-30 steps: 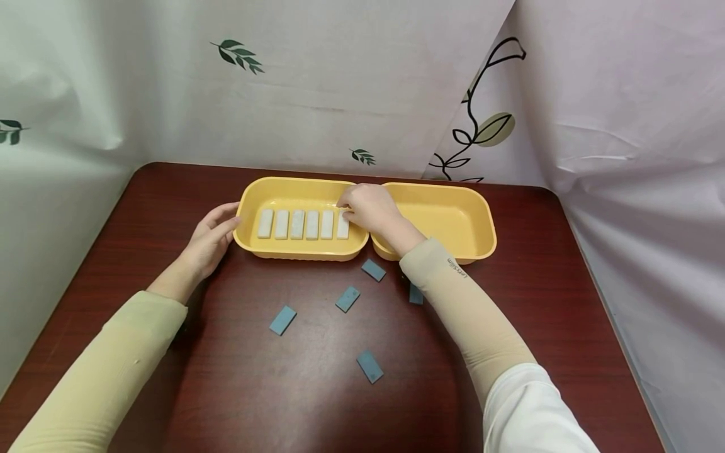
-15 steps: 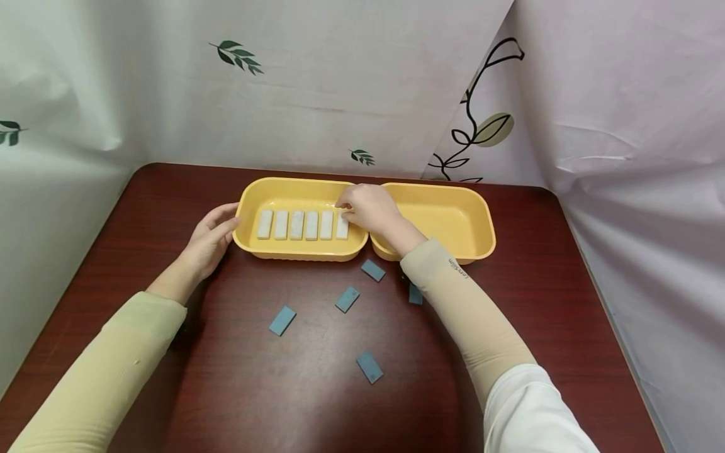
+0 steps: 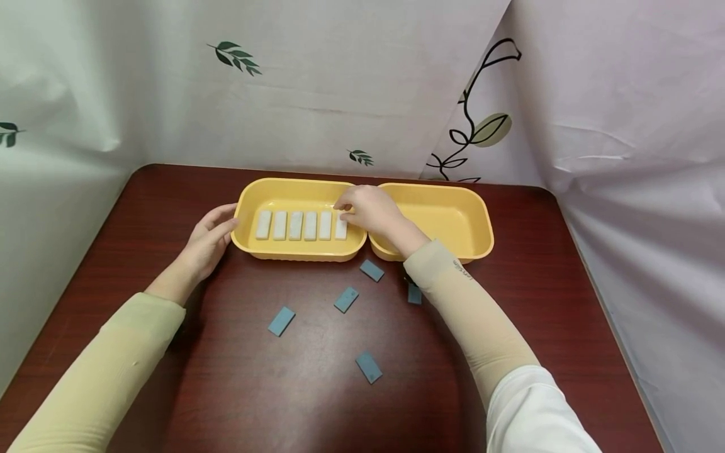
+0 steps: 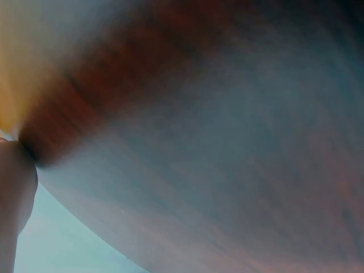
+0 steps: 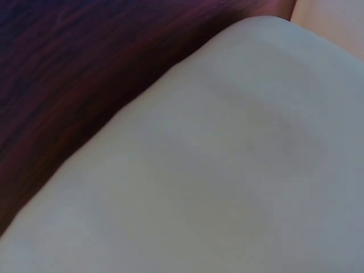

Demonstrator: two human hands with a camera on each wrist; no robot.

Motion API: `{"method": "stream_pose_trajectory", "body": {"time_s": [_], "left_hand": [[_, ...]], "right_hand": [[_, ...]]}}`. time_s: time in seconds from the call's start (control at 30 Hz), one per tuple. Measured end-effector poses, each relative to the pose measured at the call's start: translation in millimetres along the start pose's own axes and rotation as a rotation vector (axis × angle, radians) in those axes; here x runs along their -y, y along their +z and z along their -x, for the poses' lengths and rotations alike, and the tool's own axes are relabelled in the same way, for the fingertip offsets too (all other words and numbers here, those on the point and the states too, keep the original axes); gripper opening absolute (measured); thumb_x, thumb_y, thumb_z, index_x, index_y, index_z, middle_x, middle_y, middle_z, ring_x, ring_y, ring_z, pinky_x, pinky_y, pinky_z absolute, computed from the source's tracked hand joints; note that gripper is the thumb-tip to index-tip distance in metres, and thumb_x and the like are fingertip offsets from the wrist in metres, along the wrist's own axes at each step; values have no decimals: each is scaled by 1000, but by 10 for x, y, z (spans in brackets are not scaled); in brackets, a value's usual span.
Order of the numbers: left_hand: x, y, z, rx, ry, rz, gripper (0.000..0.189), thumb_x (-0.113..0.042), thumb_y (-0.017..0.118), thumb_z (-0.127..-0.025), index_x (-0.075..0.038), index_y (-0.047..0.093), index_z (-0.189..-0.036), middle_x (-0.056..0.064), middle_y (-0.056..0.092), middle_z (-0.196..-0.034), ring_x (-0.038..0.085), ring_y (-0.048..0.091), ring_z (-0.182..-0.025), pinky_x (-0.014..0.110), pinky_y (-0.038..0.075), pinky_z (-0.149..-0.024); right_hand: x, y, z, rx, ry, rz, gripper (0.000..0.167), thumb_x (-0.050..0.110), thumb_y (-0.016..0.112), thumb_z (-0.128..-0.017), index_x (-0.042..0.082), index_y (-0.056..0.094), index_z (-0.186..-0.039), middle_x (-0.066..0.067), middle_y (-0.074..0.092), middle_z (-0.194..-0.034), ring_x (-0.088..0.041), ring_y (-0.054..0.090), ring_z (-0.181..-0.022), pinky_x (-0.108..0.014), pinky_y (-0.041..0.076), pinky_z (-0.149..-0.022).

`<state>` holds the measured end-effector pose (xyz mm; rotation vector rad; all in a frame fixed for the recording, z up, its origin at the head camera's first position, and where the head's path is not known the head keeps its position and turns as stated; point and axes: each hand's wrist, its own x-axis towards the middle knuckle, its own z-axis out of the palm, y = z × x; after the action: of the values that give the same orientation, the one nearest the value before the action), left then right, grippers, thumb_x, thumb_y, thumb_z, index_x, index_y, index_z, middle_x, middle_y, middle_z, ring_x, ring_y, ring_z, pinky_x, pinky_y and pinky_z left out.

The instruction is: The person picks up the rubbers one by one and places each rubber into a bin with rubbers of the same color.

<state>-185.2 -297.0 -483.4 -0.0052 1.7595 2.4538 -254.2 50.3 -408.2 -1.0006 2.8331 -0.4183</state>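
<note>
In the head view, a yellow tray holds several white rectangular blocks standing in a row. My right hand reaches over its right end, thumb and fingers pinching the last white block of the row at its far end. My left hand rests against the left end of that tray, thumb and fingertips touching the rim from outside. In the left wrist view a bit of the yellow tray shows past a fingertip. A pale blurred surface fills most of the right wrist view, hiding the fingers.
A second yellow tray stands against the first on the right, with nothing visible inside. Several blue-grey rectangular tiles lie scattered on the dark red table in front, one partly behind the right sleeve. A patterned curtain hangs behind.
Both hands keep their places at the tray and the white blocks stay put. The whole head view has shifted very slightly.
</note>
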Motion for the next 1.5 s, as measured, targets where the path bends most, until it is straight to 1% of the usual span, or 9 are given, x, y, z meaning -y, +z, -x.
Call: {"method": "stream_pose_trajectory", "body": {"time_s": [0.13,0.37,0.53,0.77,0.97,1.2,1.33,1.5], "left_hand": [[7,-13,-1,1,3,5,26,-1,55,-109,-18,63,-127,-6,53,-135,2,61,-117,11,51,-97],[10,-15,5,1,4,10,27,-1,54,-109,-18,64,-126,-6,54,-134,2,62,-116,11,52,-96],[3,-12,8,4,2,-6,26,-2,55,-109,-18,62,-128,-7,52,-135,1,61,-118,11,51,-97],[6,-10,2,6,9,0,26,-1,54,-109,-18,63,-127,-7,52,-136,2,61,-117,12,51,-97],[6,-11,4,6,9,2,27,-1,53,-109,-17,63,-128,-7,52,-136,2,62,-117,12,51,-97],[-4,-10,22,2,-3,-4,26,-2,54,-109,-18,62,-129,-8,51,-136,0,62,-117,11,51,-96],[-6,-17,25,-1,-13,-10,26,-3,55,-109,-18,60,-129,-9,50,-136,-1,62,-116,10,51,-96],[-13,-25,19,-1,-15,-20,26,-4,55,-109,-17,59,-131,-10,49,-137,-3,61,-117,9,50,-97]], "right_hand": [[-8,-33,31,3,-13,-31,24,18,75,-101,13,79,-124,-4,76,-129,-21,70,-121,-38,55,-105],[13,-101,112,5,-38,-44,23,18,75,-102,12,79,-123,-5,77,-127,-23,70,-119,-39,55,-106],[33,-169,195,-9,-79,-45,24,17,76,-100,8,79,-123,-7,77,-126,-25,70,-119,-40,55,-106],[22,-243,372,-85,-173,-12,23,14,78,-98,6,79,-120,-10,78,-122,-28,72,-115,-42,56,-104],[-28,-319,576,-132,-209,0,22,14,78,-97,5,79,-117,-11,78,-117,-29,71,-112,-43,56,-103],[-137,-397,823,-210,-225,-8,22,12,78,-97,5,79,-118,-12,77,-117,-30,70,-116,-45,56,-105],[-193,-430,970,-265,-203,-17,27,13,82,-95,5,78,-120,-12,77,-120,-31,70,-119,-47,55,-107],[-295,-455,1125,-355,-179,-21,31,13,85,-92,4,77,-120,-13,78,-119,-33,70,-118,-48,55,-107]]}}
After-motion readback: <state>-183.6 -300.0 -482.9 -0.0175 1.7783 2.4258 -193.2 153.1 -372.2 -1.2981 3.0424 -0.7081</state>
